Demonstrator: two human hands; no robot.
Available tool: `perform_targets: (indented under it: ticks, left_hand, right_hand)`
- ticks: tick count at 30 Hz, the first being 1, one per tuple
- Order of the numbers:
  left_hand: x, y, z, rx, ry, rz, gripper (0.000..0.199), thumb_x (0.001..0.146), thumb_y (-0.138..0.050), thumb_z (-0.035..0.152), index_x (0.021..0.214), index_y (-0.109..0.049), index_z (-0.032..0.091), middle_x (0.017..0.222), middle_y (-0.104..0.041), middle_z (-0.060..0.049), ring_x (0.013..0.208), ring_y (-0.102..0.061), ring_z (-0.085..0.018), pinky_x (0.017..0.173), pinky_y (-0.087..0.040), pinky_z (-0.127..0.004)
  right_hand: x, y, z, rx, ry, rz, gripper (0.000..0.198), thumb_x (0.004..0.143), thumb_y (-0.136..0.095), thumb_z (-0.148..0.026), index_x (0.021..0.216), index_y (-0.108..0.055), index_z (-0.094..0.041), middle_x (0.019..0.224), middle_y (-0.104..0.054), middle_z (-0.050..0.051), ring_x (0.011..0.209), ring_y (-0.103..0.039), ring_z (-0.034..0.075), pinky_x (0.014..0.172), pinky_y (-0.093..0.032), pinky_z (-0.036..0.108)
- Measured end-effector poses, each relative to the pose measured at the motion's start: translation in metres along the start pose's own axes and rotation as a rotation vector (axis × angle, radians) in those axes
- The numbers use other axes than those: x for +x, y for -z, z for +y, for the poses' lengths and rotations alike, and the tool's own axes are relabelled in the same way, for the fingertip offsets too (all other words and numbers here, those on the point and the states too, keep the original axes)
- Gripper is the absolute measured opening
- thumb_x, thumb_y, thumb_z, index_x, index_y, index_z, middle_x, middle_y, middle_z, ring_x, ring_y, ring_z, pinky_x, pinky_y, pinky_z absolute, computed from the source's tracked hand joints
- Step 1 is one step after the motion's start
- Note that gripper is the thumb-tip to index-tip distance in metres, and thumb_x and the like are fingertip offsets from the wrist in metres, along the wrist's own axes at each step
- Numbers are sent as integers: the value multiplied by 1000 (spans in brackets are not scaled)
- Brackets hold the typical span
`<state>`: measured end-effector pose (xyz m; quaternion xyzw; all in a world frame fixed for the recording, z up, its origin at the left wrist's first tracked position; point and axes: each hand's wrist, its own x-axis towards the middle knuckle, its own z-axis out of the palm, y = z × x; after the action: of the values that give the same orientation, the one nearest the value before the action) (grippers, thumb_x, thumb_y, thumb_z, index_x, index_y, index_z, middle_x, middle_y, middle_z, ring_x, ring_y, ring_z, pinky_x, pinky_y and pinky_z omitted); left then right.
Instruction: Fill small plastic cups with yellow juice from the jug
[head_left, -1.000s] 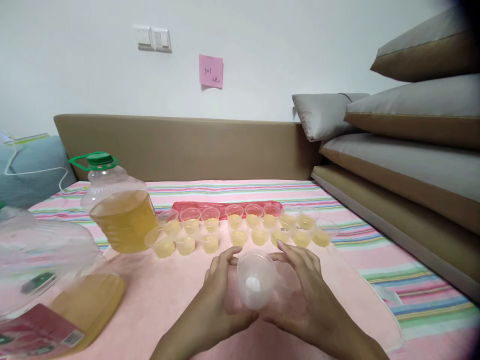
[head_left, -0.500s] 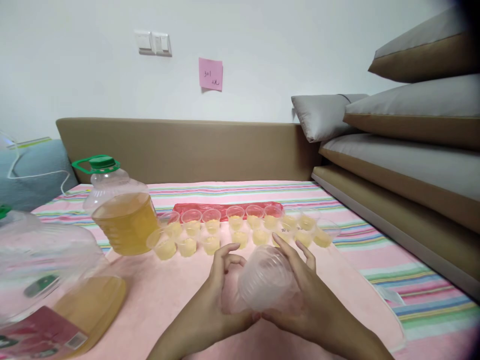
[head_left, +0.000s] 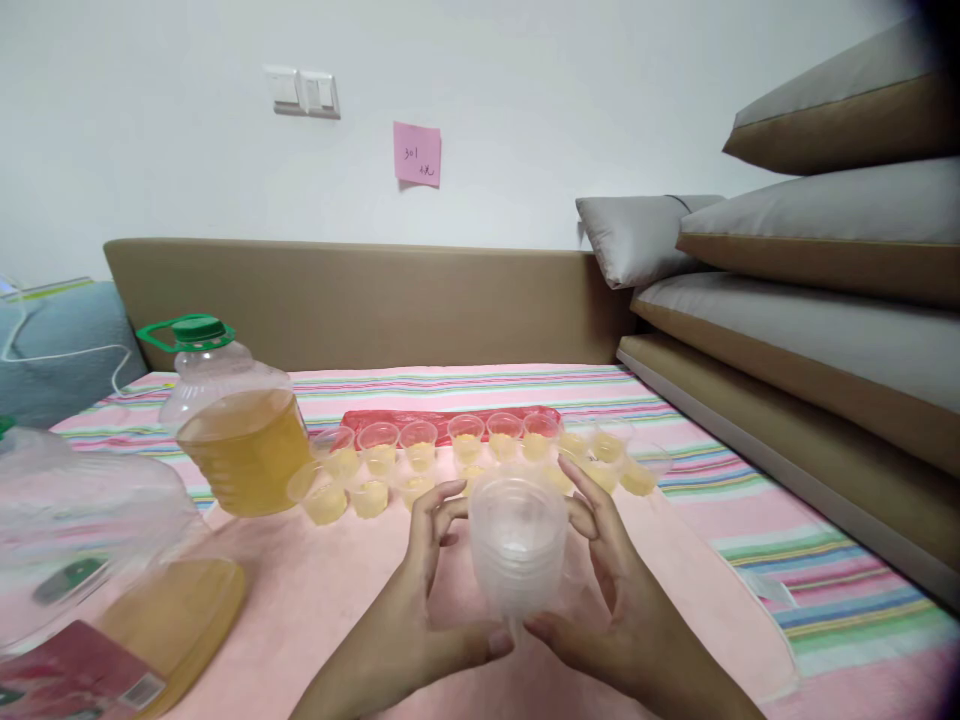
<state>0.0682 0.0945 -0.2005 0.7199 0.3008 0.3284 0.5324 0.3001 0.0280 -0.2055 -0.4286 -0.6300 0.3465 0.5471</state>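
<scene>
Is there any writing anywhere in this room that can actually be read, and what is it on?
"301" on the pink sticky note on the wall; the marks below it are too unclear to read.
The red label on the near oil bottle: print blurred, unreadable.
Nothing readable on the stack of clear cups or the far oil bottle.

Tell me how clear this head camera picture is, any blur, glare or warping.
Head view: soft, even light without hard shadows; the stack of clear cups between left hand and right hand is a bit smeared; the near oil bottle at lower left is blurred; the top right corner is dark; the cushions look stretched.
</scene>
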Motion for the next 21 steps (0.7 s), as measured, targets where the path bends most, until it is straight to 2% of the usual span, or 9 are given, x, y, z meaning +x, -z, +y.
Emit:
perform_targets:
  ticks: [2,5,7,9,12,16,21]
  left_hand:
    - [1,1,-4,-33,-64,30,93,84,-72,70,151,-17,38,159,-35,-13,152,-29,-36,123,-22,-62]
    - [4,1,-3,-78,-88,50,67,95,-53,73,145,-26,39,150,-44,-11,145,-37,-32,120,-23,-59]
    - [5,-1,-1,-97,-58,38,62,96,-52,72,143,-29,39,148,-45,-10,143,-38,-30,118,-24,-56]
    - [5,-3,1,-104,-37,23,60,97,-52,71,142,-31,39,148,-46,-10,143,-38,-30,117,-26,-54]
    - [4,-6,1,-118,-13,-1,56,98,-51,70,140,-34,37,145,-48,-10,139,-41,-30,114,-30,-52]
    - [4,-11,-4,-104,3,-9,54,98,-50,69,138,-37,36,142,-50,-9,136,-43,-31,112,-31,-51]
    - [6,-14,-7,-86,4,-9,51,100,-50,63,140,-36,35,140,-52,-10,134,-46,-31,112,-32,-50]
  right_hand:
    - [3,4,-5,31,59,85,109,88,-87,-43,165,-10,-34,148,-46,12,137,-47,33,112,-47,53]
    - [9,21,-10,19,161,218,106,89,-87,-42,165,-14,-33,155,-39,13,142,-41,33,116,-43,51]
    - [12,38,-13,-4,218,262,103,90,-87,-39,164,-17,-32,155,-38,13,143,-40,32,118,-39,50]
    - [14,60,-15,-32,245,334,101,89,-88,-36,164,-20,-31,151,-43,14,138,-45,31,117,-40,52]
    - [12,99,-12,-109,270,508,106,83,-92,-36,163,-23,-30,143,-50,14,131,-50,34,114,-40,58]
    - [1,154,16,-267,255,767,116,74,-99,-41,162,-25,-24,128,-60,12,129,-50,36,122,-22,60]
    - [-14,204,74,-393,103,915,129,65,-103,-47,163,-22,-20,132,-57,15,128,-51,36,116,-35,55]
